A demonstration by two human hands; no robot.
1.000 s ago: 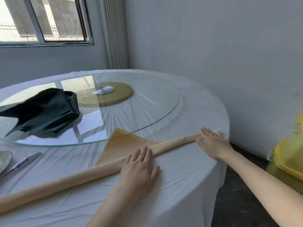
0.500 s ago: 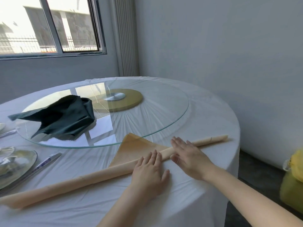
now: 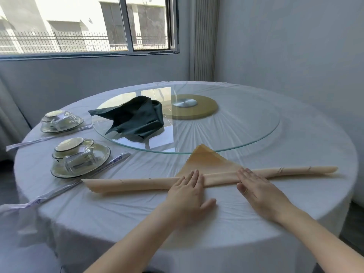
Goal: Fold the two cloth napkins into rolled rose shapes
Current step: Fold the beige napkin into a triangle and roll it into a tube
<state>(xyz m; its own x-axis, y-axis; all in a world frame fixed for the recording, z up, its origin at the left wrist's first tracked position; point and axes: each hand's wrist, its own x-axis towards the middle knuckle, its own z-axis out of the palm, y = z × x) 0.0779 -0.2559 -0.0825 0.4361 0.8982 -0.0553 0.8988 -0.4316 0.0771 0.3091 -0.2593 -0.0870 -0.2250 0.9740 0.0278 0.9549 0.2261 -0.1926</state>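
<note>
We held both hands out ahead of us, palms down and flat. Our left hand lay with its fingers straight and close together, pointing away from us, and the left thumb splayed out toward the other hand. Our right hand lay just beside it without touching. Its fingers were also straight but angled toward the left, and the right thumb stuck out on the inner side. Our bare left forearm and right forearm ran back toward us, spreading apart behind the wrists.
</note>
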